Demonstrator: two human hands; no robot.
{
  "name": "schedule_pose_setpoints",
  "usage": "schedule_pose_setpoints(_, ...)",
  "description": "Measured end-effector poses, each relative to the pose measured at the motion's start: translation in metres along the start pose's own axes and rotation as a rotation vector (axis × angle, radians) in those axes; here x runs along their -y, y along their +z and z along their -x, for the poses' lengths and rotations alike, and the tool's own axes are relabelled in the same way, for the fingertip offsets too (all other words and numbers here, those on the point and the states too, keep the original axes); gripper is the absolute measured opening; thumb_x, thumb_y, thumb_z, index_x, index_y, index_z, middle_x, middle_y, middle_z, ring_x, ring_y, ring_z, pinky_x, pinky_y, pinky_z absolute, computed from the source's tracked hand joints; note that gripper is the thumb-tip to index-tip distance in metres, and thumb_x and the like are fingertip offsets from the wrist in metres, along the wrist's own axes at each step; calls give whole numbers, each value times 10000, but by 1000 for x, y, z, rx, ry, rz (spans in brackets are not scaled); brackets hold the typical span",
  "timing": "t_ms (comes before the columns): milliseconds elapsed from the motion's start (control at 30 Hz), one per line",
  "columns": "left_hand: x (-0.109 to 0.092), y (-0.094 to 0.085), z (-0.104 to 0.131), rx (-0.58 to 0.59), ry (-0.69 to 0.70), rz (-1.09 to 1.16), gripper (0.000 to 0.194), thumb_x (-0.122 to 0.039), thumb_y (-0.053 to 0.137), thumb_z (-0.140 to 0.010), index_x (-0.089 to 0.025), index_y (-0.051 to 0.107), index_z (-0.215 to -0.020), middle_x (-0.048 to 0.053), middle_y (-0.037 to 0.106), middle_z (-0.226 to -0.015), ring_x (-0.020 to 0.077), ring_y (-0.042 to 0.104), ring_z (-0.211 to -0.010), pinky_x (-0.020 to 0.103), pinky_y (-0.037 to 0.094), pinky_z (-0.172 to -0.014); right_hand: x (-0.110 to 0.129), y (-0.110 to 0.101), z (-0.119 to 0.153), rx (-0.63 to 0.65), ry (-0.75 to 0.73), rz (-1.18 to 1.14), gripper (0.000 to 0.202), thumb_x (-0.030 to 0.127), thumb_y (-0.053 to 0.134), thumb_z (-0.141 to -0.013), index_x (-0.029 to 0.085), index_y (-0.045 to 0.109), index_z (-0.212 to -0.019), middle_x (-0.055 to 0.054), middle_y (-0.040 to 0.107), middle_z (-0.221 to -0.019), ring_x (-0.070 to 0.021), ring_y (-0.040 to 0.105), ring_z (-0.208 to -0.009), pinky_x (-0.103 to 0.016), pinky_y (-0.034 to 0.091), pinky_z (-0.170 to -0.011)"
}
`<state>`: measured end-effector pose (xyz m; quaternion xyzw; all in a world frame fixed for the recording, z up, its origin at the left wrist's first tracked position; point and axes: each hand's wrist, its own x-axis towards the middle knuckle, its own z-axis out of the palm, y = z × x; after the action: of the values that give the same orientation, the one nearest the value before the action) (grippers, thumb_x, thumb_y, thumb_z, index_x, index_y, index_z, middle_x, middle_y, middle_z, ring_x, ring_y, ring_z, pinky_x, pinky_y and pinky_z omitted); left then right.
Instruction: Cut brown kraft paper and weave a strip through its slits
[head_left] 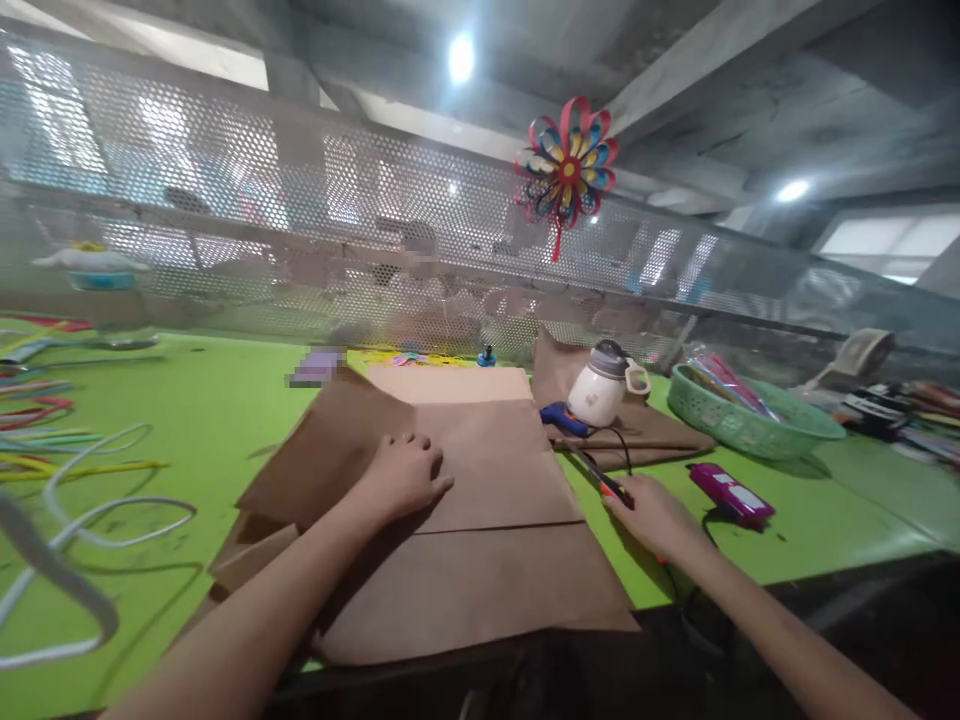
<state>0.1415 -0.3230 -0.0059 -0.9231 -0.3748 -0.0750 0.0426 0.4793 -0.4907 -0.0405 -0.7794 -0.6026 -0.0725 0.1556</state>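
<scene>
My left hand (405, 480) lies on a large sheet of brown paper (495, 580), fingers bent forward and thumb apart, pressing near a raised, folded flap (322, 445) on its left side. The paper has a crease across it, and a lighter tan sheet (465, 385) shows at its far edge. At the paper's right edge my right hand (652, 515) is closed around scissors (600, 475) with black and orange handles. Their blades point away towards a blue glue gun (564, 418); the fingers hide part of the handles.
A white jug-like cup (600, 385) stands on folded brown paper (667, 430). To the right are a purple power strip (731, 495) with a cord and a green basket (750, 425). White tubing (120, 540) loops at left. A paper flower (568, 170) hangs before the perforated screen.
</scene>
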Motion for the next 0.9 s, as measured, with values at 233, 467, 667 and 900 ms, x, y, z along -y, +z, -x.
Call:
schedule_pose_setpoints(233,1,-17,12,105,-34,73,400,-530,475,-831,-201,676,-940,160,613,-1104,325,544,-993,479,448,-793,66,-24,-14,-20,-438,-62,358,292,513,-888,146,582,-1208,-143,554,-1206,-263,476,-1119,-450,402,-984)
schedule_pose_setpoints(467,14,-27,19,139,28,84,360,-473,504,-807,-178,694,-889,151,627,-988,295,568,-937,428,455,-828,134,-49,30,508,-691,-124,699,281,669,-719,214,444,-1377,-122,464,-1383,-297,418,-1239,-477,362,-1042)
schedule_pose_setpoints(667,25,-27,11,218,80,88,314,-464,570,-746,-203,700,-863,123,624,-983,274,593,-903,379,467,-785,144,-29,78,402,-660,-87,625,185,619,-772,154,455,-1374,-175,431,-1435,-354,353,-1301,-534,336,-1057)
schedule_pose_setpoints(900,29,-34,7,266,110,61,329,-477,611,-689,-227,700,-884,90,648,-918,220,596,-759,329,455,-686,146,-36,65,326,-690,-123,427,268,668,-792,172,577,-1198,-135,583,-1243,-291,496,-1132,-447,455,-938)
